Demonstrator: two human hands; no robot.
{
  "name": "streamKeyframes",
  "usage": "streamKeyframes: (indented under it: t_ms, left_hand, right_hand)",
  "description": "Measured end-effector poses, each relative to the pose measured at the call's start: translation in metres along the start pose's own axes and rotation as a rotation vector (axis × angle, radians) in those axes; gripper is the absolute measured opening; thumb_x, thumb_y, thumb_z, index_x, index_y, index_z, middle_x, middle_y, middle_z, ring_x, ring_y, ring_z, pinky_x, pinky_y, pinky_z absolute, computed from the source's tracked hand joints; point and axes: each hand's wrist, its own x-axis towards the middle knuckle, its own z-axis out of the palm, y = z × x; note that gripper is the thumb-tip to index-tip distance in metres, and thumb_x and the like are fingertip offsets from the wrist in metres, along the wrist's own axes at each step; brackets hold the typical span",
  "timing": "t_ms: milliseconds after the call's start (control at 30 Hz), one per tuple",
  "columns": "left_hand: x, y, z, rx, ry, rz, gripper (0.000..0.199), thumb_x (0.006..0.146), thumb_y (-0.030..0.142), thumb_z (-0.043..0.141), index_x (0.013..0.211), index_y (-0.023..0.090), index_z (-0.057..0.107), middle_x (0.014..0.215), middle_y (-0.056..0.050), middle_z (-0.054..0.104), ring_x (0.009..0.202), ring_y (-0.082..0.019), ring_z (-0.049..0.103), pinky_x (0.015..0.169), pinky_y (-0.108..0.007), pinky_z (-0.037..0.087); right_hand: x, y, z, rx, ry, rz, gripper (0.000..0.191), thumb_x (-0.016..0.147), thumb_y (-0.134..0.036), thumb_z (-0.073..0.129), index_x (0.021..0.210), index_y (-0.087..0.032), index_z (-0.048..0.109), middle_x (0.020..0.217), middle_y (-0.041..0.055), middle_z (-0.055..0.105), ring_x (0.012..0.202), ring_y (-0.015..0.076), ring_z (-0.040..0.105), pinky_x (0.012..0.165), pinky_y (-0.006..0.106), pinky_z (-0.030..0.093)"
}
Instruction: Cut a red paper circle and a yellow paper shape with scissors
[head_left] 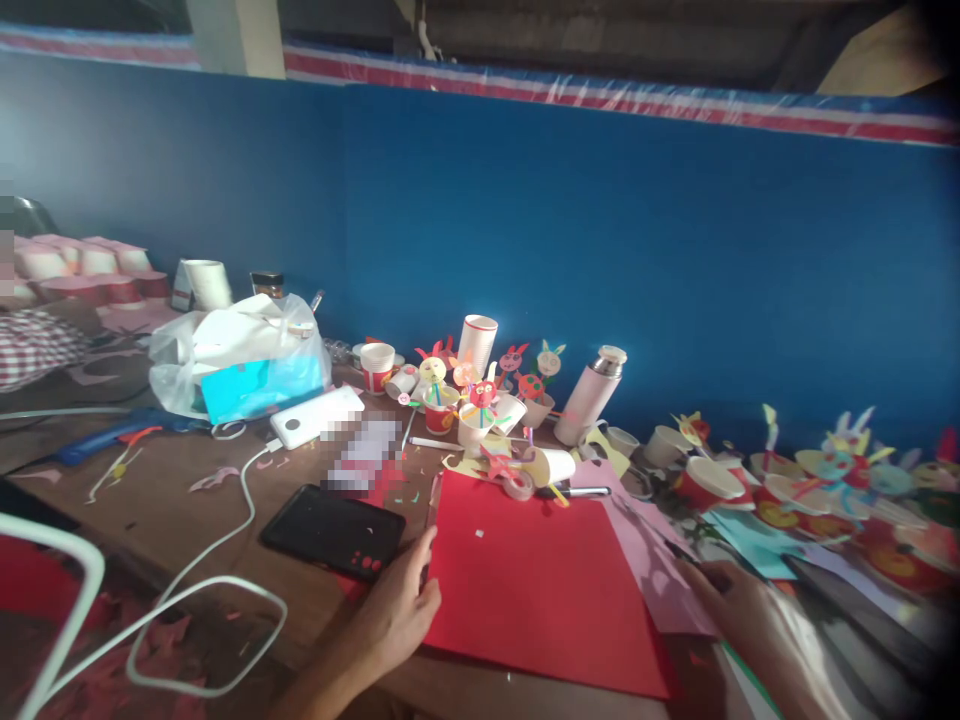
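Observation:
A large red paper sheet lies flat on the brown table, partly over a pink sheet. My left hand rests at the red sheet's left edge, fingers curled together; whether it holds anything there is hidden. To the right, my right hand is over the pink sheet's right side, closed around a dark, slim object whose tip points up and left. A black phone lies left of my left hand. A small white scrap sits on the red sheet.
Behind the sheets stand decorated paper cups, a pink thermos and a tape roll. More cups crowd the right. A power bank, a looping white cable and a plastic bag are left.

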Motion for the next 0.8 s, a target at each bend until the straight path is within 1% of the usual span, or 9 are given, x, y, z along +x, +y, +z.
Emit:
streamKeyframes:
  t_ms: [67,167,267,367,433,533,600,700,800]
  left_hand:
    - [-0.002,0.002,-0.001,0.115,-0.032,0.050,0.059,0.075,0.019,0.050,0.133,0.010,0.044,0.126,-0.019,0.055,0.116,-0.026,0.052,0.102,-0.036,0.034]
    - [-0.003,0.001,-0.001,0.215,-0.054,0.120,0.060,0.077,0.018,0.048,0.136,0.011,0.040,0.128,-0.018,0.053,0.117,-0.026,0.051,0.102,-0.036,0.035]
    - [-0.002,-0.003,-0.001,0.246,-0.066,0.158,0.062,0.078,0.017,0.046,0.139,0.013,0.036,0.129,-0.018,0.053,0.119,-0.026,0.050,0.103,-0.037,0.033]
    - [-0.001,-0.005,-0.004,0.234,-0.086,0.132,0.062,0.080,0.018,0.045,0.140,0.015,0.034,0.130,-0.017,0.053,0.120,-0.025,0.049,0.104,-0.035,0.032]
    - [-0.001,-0.003,-0.006,0.218,-0.096,0.107,0.062,0.079,0.022,0.048,0.140,0.016,0.034,0.135,-0.015,0.048,0.124,-0.024,0.045,0.105,-0.034,0.031]
    - [-0.002,0.002,-0.005,0.249,-0.100,0.107,0.065,0.077,0.026,0.054,0.138,0.015,0.037,0.139,-0.015,0.043,0.128,-0.026,0.040,0.106,-0.035,0.029]
    - [-0.003,0.005,-0.002,0.333,-0.103,0.112,0.062,0.076,0.027,0.055,0.135,0.014,0.042,0.137,-0.017,0.044,0.124,-0.030,0.044,0.104,-0.040,0.032]
    - [-0.004,0.010,0.000,0.511,-0.122,0.081,0.053,0.077,0.025,0.053,0.129,0.015,0.051,0.131,-0.021,0.049,0.111,-0.036,0.055,0.095,-0.046,0.040]
    - [-0.005,0.020,-0.003,0.670,-0.131,0.064,0.044,0.078,0.025,0.051,0.121,0.016,0.059,0.127,-0.022,0.052,0.098,-0.035,0.062,0.086,-0.047,0.045]
  right_hand:
    - [0.002,-0.011,0.018,-0.048,-0.102,0.028,0.046,0.077,-0.063,0.040,0.069,-0.024,0.064,0.069,0.0093,0.071,0.060,0.0282,0.068,0.048,0.033,0.045]
    - [-0.003,-0.019,0.028,-0.087,-0.135,-0.011,0.044,0.079,-0.061,0.037,0.074,-0.023,0.059,0.080,0.0109,0.071,0.066,0.0285,0.068,0.051,0.034,0.044]
    - [-0.005,-0.019,0.025,-0.123,-0.177,-0.072,0.042,0.080,-0.059,0.037,0.071,-0.023,0.056,0.079,0.0099,0.070,0.069,0.0289,0.068,0.052,0.034,0.043]
    - [-0.004,-0.024,0.020,-0.144,-0.224,-0.118,0.039,0.079,-0.057,0.040,0.065,-0.024,0.056,0.070,0.0086,0.070,0.065,0.0303,0.067,0.052,0.035,0.041]
    - [-0.004,-0.033,0.018,-0.119,-0.232,-0.137,0.040,0.080,-0.055,0.040,0.062,-0.024,0.056,0.067,0.0092,0.071,0.066,0.0318,0.068,0.052,0.034,0.040]
    - [-0.006,-0.049,0.020,-0.065,-0.229,-0.167,0.038,0.082,-0.051,0.040,0.067,-0.024,0.062,0.071,0.0093,0.072,0.072,0.0319,0.069,0.054,0.033,0.041]
    - [-0.009,-0.056,0.023,-0.034,-0.234,-0.183,0.035,0.083,-0.049,0.041,0.071,-0.025,0.064,0.071,0.0066,0.073,0.074,0.0292,0.069,0.054,0.031,0.042]
    - [-0.014,-0.051,0.027,0.019,-0.225,-0.188,0.034,0.085,-0.047,0.039,0.081,-0.029,0.067,0.079,0.0028,0.074,0.079,0.0250,0.069,0.057,0.028,0.045]
    - [-0.018,-0.025,0.027,0.048,-0.150,-0.125,0.040,0.088,-0.048,0.033,0.101,-0.028,0.064,0.099,0.0048,0.072,0.083,0.0229,0.068,0.065,0.029,0.049]
